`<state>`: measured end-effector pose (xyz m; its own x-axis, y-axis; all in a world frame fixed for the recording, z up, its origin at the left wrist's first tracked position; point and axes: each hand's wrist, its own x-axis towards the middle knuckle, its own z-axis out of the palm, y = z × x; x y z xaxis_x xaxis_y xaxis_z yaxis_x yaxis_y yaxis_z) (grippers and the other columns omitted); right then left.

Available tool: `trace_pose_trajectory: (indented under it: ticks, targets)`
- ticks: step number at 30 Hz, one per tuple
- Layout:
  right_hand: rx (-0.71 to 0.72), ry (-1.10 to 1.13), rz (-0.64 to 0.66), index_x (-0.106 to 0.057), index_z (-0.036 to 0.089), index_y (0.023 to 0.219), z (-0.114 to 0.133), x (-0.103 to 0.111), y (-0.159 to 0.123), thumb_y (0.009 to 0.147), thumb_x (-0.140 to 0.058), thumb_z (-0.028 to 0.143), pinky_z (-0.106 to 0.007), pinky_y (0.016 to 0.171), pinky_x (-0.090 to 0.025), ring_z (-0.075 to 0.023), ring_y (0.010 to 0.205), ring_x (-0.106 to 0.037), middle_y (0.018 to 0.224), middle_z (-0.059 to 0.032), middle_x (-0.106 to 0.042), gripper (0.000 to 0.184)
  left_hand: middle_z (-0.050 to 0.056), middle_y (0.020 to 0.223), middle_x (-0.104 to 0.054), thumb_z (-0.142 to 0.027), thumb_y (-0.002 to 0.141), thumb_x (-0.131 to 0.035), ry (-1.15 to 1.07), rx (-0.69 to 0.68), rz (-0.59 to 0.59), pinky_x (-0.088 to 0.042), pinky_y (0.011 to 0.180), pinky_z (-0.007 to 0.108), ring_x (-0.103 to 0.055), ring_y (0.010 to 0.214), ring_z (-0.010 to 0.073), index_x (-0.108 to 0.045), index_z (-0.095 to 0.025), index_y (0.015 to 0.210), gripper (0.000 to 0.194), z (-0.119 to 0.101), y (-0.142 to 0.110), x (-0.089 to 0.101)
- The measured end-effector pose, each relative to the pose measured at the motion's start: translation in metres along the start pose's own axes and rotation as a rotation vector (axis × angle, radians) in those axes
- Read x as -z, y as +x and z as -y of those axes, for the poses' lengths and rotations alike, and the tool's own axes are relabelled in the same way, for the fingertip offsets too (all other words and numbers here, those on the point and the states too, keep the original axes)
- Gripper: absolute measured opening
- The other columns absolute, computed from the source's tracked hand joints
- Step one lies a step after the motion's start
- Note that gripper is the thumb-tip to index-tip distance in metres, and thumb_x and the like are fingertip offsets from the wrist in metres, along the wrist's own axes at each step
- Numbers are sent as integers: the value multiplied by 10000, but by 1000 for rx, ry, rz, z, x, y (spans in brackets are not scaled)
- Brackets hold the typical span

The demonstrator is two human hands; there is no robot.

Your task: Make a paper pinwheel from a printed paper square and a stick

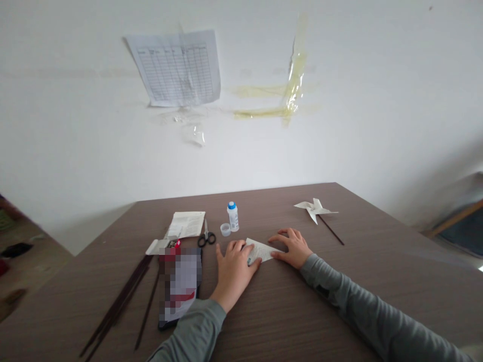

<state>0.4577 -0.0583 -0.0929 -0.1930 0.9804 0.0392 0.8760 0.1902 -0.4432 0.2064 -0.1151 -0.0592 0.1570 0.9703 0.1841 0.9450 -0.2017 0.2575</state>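
A small white sheet of paper (261,249) lies on the brown wooden table (339,301) in front of me. My left hand (234,269) rests flat on the paper's left part, fingers spread. On the paper's right edge lies my right hand (292,247), its fingers stretched out and pressing down. Neither hand grips anything. Both arms wear grey sleeves.
Behind the paper stand a white glue bottle (233,216) and its loose cap (225,230). Scissors (206,236), a leaflet (186,224), dark thin sticks (121,301) and a blurred flat item (180,284) lie to the left. A white paper pinwheel (315,209) on a stick lies far right.
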Motion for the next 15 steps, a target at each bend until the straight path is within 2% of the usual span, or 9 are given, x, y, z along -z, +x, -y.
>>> trace_pose_trajectory:
  ticks: [4, 7, 15]
  targets:
    - [-32, -29, -81, -1007, 498, 1471, -25, -6, 9, 958, -1032, 473, -742, 1418, -568, -510, 1683, -651, 1693, -100, -794, 513, 113, 1589, -932, -360, 1110, -938, -17, -12, -46, -458, 1505, 903, -792, 1554, 467, -1015, -422, 1415, 320, 4, 0, -7]
    - [-6, -30, -102, -1022, 487, 1427, -38, -11, 15, 917, -1044, 444, -719, 1388, -595, -509, 1666, -663, 1677, -101, -805, 512, 101, 1593, -933, -363, 1112, -939, -15, -10, -48, -465, 1505, 898, -786, 1562, 469, -1016, -444, 1413, 322, 6, 0, -9]
    - [-9, 31, -65, -997, 453, 1506, -49, -12, 18, 881, -976, 291, -729, 1438, -546, -499, 1693, -656, 1742, -103, -793, 646, 113, 1662, -908, -354, 1139, -931, -9, 15, 0, -422, 1527, 925, -768, 1628, 477, -1007, -428, 1471, 348, 1, -1, -4]
